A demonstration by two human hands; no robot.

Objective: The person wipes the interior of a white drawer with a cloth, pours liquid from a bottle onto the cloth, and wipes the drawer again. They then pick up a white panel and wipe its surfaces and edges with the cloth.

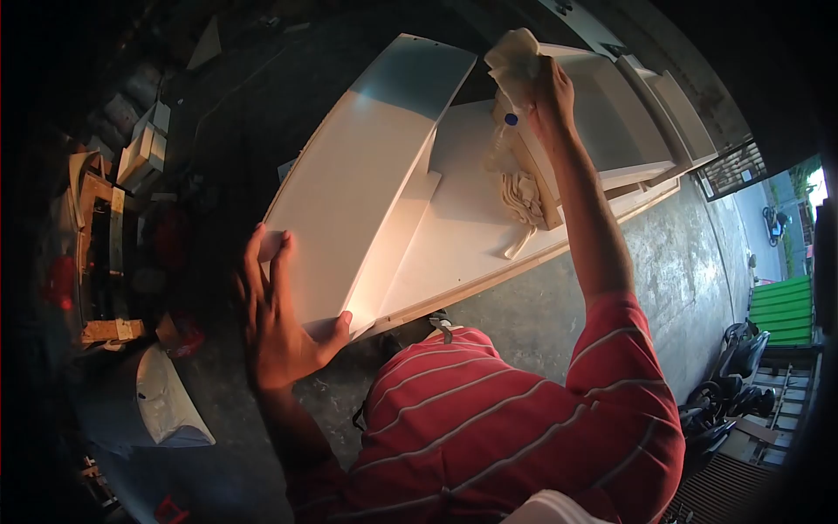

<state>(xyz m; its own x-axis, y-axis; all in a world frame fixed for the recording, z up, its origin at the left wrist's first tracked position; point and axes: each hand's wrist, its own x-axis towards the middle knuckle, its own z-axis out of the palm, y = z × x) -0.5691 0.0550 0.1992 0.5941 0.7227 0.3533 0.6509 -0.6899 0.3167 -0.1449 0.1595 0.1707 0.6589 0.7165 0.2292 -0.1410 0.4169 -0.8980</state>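
Note:
My left hand [292, 323] grips the near end of a long white panel piece [349, 175], fingers over its left edge and thumb on its right corner. The piece stands raised on a white board [471, 210]. Farther up, my right hand [552, 96] is closed on a crumpled pale cloth [513, 59], held above the work surface. Below that hand are a clear bottle with a blue cap [511, 120] and a bunched beige cloth [522, 196], beside a wooden strip [543, 179].
Another white box-like piece [602, 109] stands at the far right of the board. Wooden scraps and a frame [109, 262] lie on the left. A white curved piece [166, 402] is at lower left. Motorbikes [733, 375] and a green panel [781, 310] are at right.

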